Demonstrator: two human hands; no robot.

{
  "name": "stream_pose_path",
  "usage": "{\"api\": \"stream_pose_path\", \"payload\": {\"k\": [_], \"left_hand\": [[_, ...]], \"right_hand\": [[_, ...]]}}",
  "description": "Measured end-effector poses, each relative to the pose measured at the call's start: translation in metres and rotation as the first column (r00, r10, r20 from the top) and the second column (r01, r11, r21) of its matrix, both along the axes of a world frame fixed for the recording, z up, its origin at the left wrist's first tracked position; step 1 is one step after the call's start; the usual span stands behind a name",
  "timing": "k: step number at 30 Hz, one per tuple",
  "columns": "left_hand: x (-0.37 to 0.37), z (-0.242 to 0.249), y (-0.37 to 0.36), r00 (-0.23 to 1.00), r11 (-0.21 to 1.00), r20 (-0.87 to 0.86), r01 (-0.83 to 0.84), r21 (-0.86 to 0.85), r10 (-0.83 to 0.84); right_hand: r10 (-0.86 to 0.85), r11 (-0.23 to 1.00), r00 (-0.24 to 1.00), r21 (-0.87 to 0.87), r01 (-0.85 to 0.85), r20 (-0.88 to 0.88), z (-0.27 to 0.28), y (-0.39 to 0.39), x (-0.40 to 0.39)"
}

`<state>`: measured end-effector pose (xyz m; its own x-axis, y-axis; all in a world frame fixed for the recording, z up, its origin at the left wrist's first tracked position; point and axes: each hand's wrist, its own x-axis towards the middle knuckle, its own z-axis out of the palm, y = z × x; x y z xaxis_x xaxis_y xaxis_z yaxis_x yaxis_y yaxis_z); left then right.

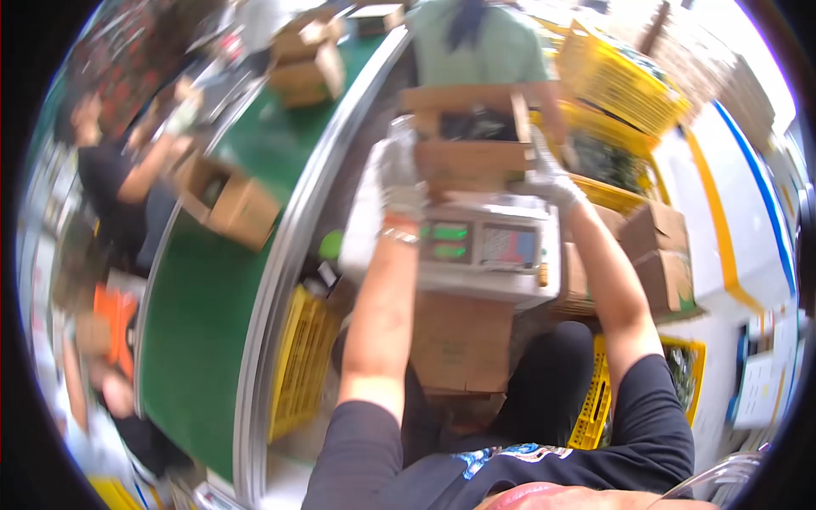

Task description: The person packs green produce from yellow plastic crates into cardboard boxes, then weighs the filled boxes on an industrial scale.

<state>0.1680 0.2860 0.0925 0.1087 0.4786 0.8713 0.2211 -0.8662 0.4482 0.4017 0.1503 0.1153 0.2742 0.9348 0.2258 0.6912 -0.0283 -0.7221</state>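
Note:
An open cardboard box (476, 157) with dark contents is between my two hands, at the far side of a white digital scale (510, 208). My left hand (401, 170), in a whitish glove, grips the box's left side. On the opposite side my right hand (548, 177), gloved too, is closed on the box. Motion blurs the fingers of both. Green digits glow on the scale's display (448, 241), nearer to me than the box. The scale rests on a white stand.
Left of me runs a green conveyor belt (212, 340) with a metal rail, carrying cardboard boxes (225, 204). Yellow crates (616, 81) stand at the right, beside folded-open cartons (659, 255). A person in light green (480, 51) stands ahead; others work across the belt.

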Motion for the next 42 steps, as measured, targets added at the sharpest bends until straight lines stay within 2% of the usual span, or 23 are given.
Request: {"api": "stream_pose_path", "payload": {"k": [2, 3, 5, 7, 8, 9, 10, 11, 12, 13, 14, 15, 17, 18, 23, 26, 28, 31, 35, 37, 39, 41, 42], "left_hand": [[-0.025, 0.026, -0.014, 0.972, 0.918, 0.149, 0.221, -0.329, -0.180], [-0.033, 0.063, -0.041, 0.756, 0.613, 0.647, 0.560, -0.557, -0.103], [-0.061, 0.082, -0.043, 0.813, 0.629, 0.583, 0.458, -0.628, -0.010], [-0.099, 0.092, -0.044, 0.892, 0.821, 0.439, 0.172, -0.545, 0.105], [-0.125, 0.093, -0.032, 0.942, 0.933, 0.299, -0.035, -0.357, 0.150], [-0.150, 0.110, -0.042, 0.895, 0.878, -0.085, -0.446, -0.172, 0.438], [-0.175, 0.102, -0.030, 0.838, 0.821, -0.103, -0.546, -0.167, 0.536], [-0.201, 0.095, -0.026, 0.822, 0.817, -0.081, -0.569, -0.096, 0.564], [-0.215, 0.068, -0.014, 0.736, 0.789, 0.285, -0.582, -0.198, 0.614], [-0.230, 0.076, -0.028, 0.774, 0.807, 0.365, -0.300, -0.508, 0.517], [-0.251, 0.053, -0.015, 0.700, 0.753, 0.344, -0.427, -0.501, 0.626], [-0.262, 0.051, -0.009, 0.726, 0.737, 0.293, -0.417, -0.532, 0.622], [-0.254, 0.067, -0.019, 0.782, 0.636, -0.218, -0.607, -0.477, 0.583], [-0.263, 0.037, 0.002, 0.615, 0.550, -0.346, -0.788, -0.276, 0.708], [-0.286, 0.014, 0.051, 0.596, 0.522, -0.308, -0.801, -0.292, 0.742], [-0.276, 0.021, 0.052, 0.608, 0.457, -0.310, -0.773, -0.439, 0.731], [-0.262, 0.040, 0.033, 0.613, 0.469, -0.303, -0.770, -0.432, 0.730], [-0.236, 0.056, -0.004, 0.664, 0.625, -0.212, -0.747, -0.226, 0.717], [-0.189, 0.033, -0.071, 0.865, 0.868, -0.085, -0.497, -0.001, 0.495], [-0.167, 0.013, -0.111, 0.906, 0.884, -0.145, -0.421, -0.203, 0.398], [-0.158, -0.033, -0.150, 0.897, 0.852, -0.191, -0.439, -0.286, 0.399], [-0.154, -0.095, -0.198, 0.828, 0.659, -0.372, -0.560, -0.502, 0.419], [-0.153, -0.134, -0.223, 0.776, 0.410, -0.522, -0.631, -0.659, 0.355]], "right_hand": [[0.096, 0.992, 0.987, 0.088, -0.085, -0.127, 0.007, 0.004, -0.030], [0.153, 0.985, 0.969, 0.105, -0.135, -0.194, 0.011, 0.001, -0.049], [0.217, 0.976, 0.937, 0.066, -0.207, -0.273, 0.015, -0.004, -0.088], [0.191, 0.980, 0.953, 0.095, -0.173, -0.235, 0.010, -0.005, -0.139], [0.201, 0.964, 0.980, -0.175, -0.199, -0.010, 0.000, 0.014, -0.155], [0.201, 0.975, 0.978, 0.107, -0.194, -0.061, 0.010, 0.015, -0.195], [0.226, 0.909, 0.972, 0.372, -0.185, -0.069, 0.021, 0.016, -0.234], [0.126, 0.866, 0.955, 0.440, -0.237, 0.267, -0.011, 0.050, -0.262], [0.336, 0.860, 0.942, 0.407, -0.309, 0.006, -0.014, 0.062, -0.279], [0.471, 0.851, 0.838, 0.393, -0.349, -0.276, -0.016, 0.073, -0.295], [0.480, 0.877, 0.654, 0.333, -0.346, -0.584, 0.003, 0.074, -0.327], [0.381, 0.909, 0.866, 0.302, -0.287, -0.323, -0.051, 0.110, -0.356], [0.288, 0.957, 0.907, 0.118, -0.264, -0.307, -0.051, 0.131, -0.399], [0.274, 0.962, 0.935, 0.060, -0.268, -0.225, -0.046, 0.148, -0.409], [0.502, 0.861, 0.863, -0.135, -0.491, 0.063, -0.038, 0.095, -0.393], [0.565, 0.801, 0.821, -0.179, -0.571, -0.089, -0.075, 0.004, -0.349], [0.413, 0.801, 0.905, -0.430, -0.416, -0.104, -0.104, -0.064, -0.301], [-0.023, 0.697, 0.975, -0.695, 0.174, 0.220, -0.162, -0.147, -0.252], [-0.249, 0.587, 0.913, -0.699, 0.408, 0.323, -0.166, -0.209, -0.237], [-0.338, 0.541, 0.898, -0.723, 0.430, 0.281, -0.164, -0.215, -0.232], [-0.412, 0.509, 0.866, -0.717, 0.476, 0.282, -0.164, -0.220, -0.227], [-0.488, 0.534, 0.855, -0.713, 0.454, 0.179, -0.176, -0.227, -0.221], [-0.521, 0.547, 0.844, -0.712, 0.441, 0.123, -0.182, -0.230, -0.221]]}}
